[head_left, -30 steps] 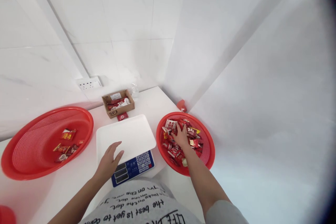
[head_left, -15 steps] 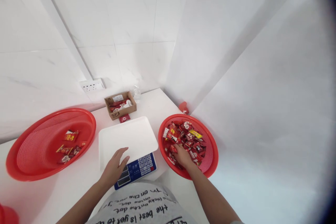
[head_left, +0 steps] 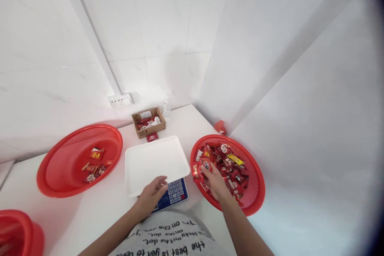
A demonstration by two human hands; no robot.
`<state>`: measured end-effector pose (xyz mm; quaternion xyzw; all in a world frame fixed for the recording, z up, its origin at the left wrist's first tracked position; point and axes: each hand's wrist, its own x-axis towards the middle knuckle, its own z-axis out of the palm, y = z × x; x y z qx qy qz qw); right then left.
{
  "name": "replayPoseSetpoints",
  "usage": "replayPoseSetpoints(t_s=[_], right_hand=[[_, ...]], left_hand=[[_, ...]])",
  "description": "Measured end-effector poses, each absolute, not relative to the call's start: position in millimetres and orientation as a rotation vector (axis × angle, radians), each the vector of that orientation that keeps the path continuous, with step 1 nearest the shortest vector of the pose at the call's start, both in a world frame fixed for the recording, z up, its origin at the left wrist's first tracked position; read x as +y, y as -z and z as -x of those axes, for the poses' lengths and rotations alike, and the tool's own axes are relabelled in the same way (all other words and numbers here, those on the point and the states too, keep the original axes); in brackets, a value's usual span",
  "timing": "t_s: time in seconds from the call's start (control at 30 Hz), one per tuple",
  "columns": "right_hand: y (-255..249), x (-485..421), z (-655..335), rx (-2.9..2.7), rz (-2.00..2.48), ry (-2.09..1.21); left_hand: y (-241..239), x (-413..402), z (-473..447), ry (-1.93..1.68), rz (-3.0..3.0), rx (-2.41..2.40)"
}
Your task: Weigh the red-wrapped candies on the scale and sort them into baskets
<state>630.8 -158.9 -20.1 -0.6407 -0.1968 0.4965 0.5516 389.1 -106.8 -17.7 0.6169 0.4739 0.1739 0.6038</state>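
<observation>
My right hand (head_left: 216,183) is closed on red-wrapped candies (head_left: 198,171), held just above the left side of a red mesh basket (head_left: 258,192). That basket holds many more red candy packets (head_left: 229,163) and a yellow one (head_left: 235,159). Loosely bent and with nothing in it, my left hand (head_left: 152,195) hovers at the front edge of a white tray (head_left: 154,162), its fingers a little apart. The tray sits on a blue weighing scale (head_left: 177,192); my left hand and forearm hide part of its panel.
Left of the scale, a tilted red basket (head_left: 60,160) holds several packets (head_left: 96,153). A small cardboard box (head_left: 152,129) of red packets stands behind the tray, one packet (head_left: 152,137) before it. Another red container (head_left: 33,232) is at lower left. Walls close off the back and right.
My right hand has come up out of the candy pile with red-wrapped candies in it. My left hand has shifted slightly along the tray's front edge. The whole view has turned left.
</observation>
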Motion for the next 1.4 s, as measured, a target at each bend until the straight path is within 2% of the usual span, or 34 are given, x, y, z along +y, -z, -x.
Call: replayPoseSetpoints(t_s=[0.1, 0.23, 0.43, 0.6, 1.1, 1.4], right_hand=[[9, -157, -583, -0.566, 1.259, -1.474], [11, -158, -548, -0.726, 1.257, -1.599], [29, -161, -566, -0.598, 1.425, -1.545], [41, -165, -583, -0.419, 1.462, -1.502], [44, -172, -575, -0.38, 1.432, -1.546], [41, -172, -569, -0.428, 1.437, -1.596]], left_hand=[[9, -113, -401, -0.321, -1.173, 0.951], [10, -118, -402, -0.307, -0.976, 0.959], [22, -112, -383, -0.449, -0.773, 1.129], [15, -97, -373, -0.58, -0.695, 1.123], [7, -82, -366, -0.537, -0.936, 1.114], [13, -88, -368, -0.536, -1.116, 1.346]])
